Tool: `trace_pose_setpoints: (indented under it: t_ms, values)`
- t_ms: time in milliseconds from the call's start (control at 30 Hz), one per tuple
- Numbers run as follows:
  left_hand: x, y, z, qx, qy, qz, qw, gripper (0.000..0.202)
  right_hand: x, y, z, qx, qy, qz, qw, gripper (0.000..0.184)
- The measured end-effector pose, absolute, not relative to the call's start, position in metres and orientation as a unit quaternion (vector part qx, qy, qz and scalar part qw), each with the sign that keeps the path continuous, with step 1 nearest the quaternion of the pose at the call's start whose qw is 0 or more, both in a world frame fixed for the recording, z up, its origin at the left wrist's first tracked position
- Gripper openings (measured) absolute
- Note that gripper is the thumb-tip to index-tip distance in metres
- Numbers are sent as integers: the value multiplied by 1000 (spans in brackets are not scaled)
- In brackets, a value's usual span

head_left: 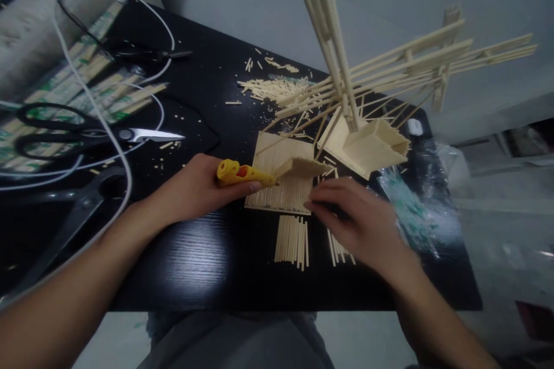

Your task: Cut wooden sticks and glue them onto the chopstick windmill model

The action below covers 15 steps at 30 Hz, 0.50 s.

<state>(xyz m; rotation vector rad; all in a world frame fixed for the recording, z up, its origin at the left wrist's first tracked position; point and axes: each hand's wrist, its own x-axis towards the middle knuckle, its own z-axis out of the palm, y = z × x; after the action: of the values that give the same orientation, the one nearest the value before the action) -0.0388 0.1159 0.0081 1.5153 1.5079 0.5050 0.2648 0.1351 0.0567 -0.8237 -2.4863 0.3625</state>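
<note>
My left hand [203,187] is closed around a yellow glue gun [242,173], its tip pointing right over a flat panel of thin wooden sticks [270,153]. A smaller stick-built piece [305,167] stands out over this panel, just beyond the gun's tip. At the panel's right edge, the thumb and fingers of my right hand [359,219] are pinched together; what they hold, if anything, is too small to make out. Just below the panel lies a row of short sticks [292,241], with more loose sticks [337,249] partly under my right hand.
A tall stick-built model with long crossing arms [359,144] stands at the back right. Large black-handled scissors [125,135], looping white cable [93,98] and packaged sticks [99,75] lie left. Cut stick pieces [277,89] are heaped behind; clear plastic wrap [411,213] lies right.
</note>
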Motion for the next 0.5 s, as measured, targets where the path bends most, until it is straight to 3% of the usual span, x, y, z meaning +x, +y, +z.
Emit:
trace_pose_setpoints:
  t_ms: [67, 167, 333, 500]
  values:
    - [-38, 115, 8, 614, 606, 206, 461, 48, 280, 122, 54, -306, -919, 190, 161, 9]
    - [-36, 115, 11, 623, 588, 209, 471, 44, 297, 105, 45, -334, -912, 227, 74, 25]
    - [-38, 116, 14, 633, 586, 206, 461, 39, 309, 88, 33, -371, -901, 218, 55, 56]
    - [-47, 117, 10, 643, 579, 191, 464, 34, 308, 83, 32, -381, -894, 230, 43, 57]
